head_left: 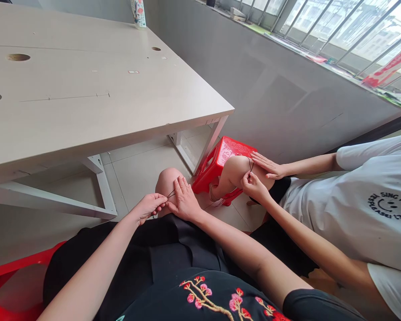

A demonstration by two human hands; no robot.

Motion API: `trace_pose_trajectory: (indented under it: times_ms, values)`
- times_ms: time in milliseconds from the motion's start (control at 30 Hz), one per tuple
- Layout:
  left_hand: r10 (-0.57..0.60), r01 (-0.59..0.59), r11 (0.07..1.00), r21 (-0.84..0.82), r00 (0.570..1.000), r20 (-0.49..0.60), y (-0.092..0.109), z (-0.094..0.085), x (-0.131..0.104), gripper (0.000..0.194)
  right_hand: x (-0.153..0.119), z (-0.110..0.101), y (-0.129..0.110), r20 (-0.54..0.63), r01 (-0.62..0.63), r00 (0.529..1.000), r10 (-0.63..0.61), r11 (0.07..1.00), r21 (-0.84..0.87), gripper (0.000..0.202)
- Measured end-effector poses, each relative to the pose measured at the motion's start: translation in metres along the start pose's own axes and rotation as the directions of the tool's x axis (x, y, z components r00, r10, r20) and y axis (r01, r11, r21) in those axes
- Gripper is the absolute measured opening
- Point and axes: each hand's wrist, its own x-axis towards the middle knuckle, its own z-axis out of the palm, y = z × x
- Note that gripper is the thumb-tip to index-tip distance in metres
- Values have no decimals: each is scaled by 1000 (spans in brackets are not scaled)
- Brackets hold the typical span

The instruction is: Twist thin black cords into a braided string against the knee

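A thin black cord (pixel 170 194) runs over my bare knee (pixel 167 178) between my two hands. My left hand (pixel 150 207) pinches the cord between thumb and fingertips, and a short dark end shows below the fingers. Flat on the knee lies my right hand (pixel 184 198), its fingers stretched out over the far part of the cord. What lies beneath that palm is hidden.
To the right, a person in a white T-shirt (pixel 350 191) holds another black cord (pixel 250 164) over a knee. A red plastic stool (pixel 235 147) stands by the wall. The white table (pixel 113 111) fills the left, and a red chair (pixel 23 263) is at lower left.
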Motion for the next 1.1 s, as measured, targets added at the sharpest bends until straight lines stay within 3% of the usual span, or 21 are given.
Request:
trace_pose_trajectory:
  times_ms: [300, 700, 1100]
  values:
    - [16, -16, 1000, -14, 1000, -12, -3, -1, 2, 29, 0, 1, 1, 10, -5, 1000, 5, 1000, 8, 84]
    - [-27, 19, 988, -152, 999, -48, -1, 3, -2, 15, -1, 4, 3, 2, -17, 1000, 17, 1000, 13, 82]
    - [46, -47, 998, -44, 999, -14, -6, 0, 2, 28, 1, -1, 1, 19, -19, 1000, 19, 1000, 8, 84]
